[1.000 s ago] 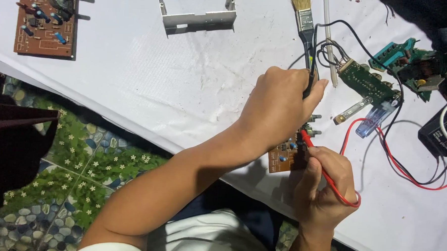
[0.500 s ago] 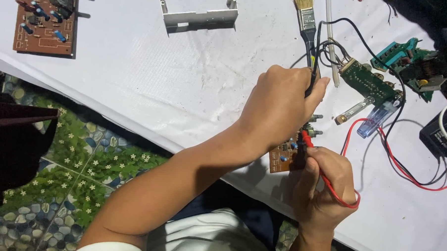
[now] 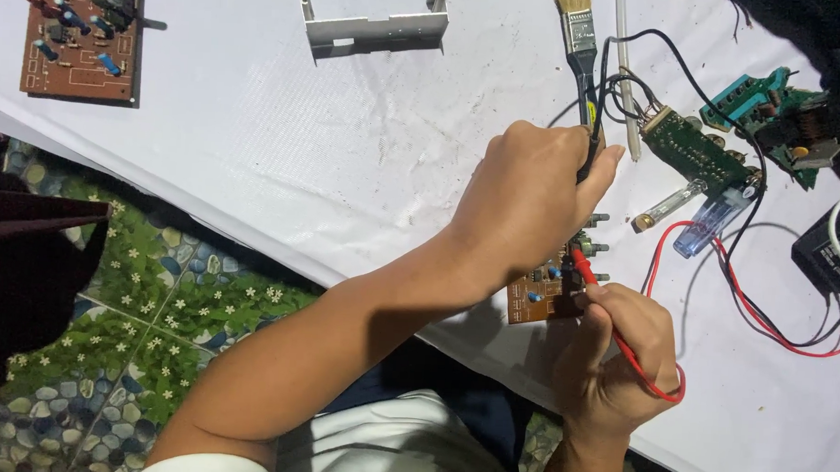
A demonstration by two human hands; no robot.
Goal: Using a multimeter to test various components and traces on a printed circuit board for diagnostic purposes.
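Nothing has shifted since the earlier frames; both hands hold their places. Left hand [image 3: 533, 207] fingers pinch a black probe [image 3: 588, 130] above the small brown board [image 3: 541, 294]. Right hand [image 3: 616, 364] fingers pinch a red probe [image 3: 588, 270], tip on the board at the counter [image 3: 348, 168] edge. Risk: a tip could skid and bridge neighbouring pins; the red lead [image 3: 716, 274] might snag the green board [image 3: 697, 153].

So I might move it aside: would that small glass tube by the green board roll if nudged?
Probably. The glass tube looks round and lies loose on the white sheet, so a nudge could roll it. Being glass, it seems fragile; it also looks light.
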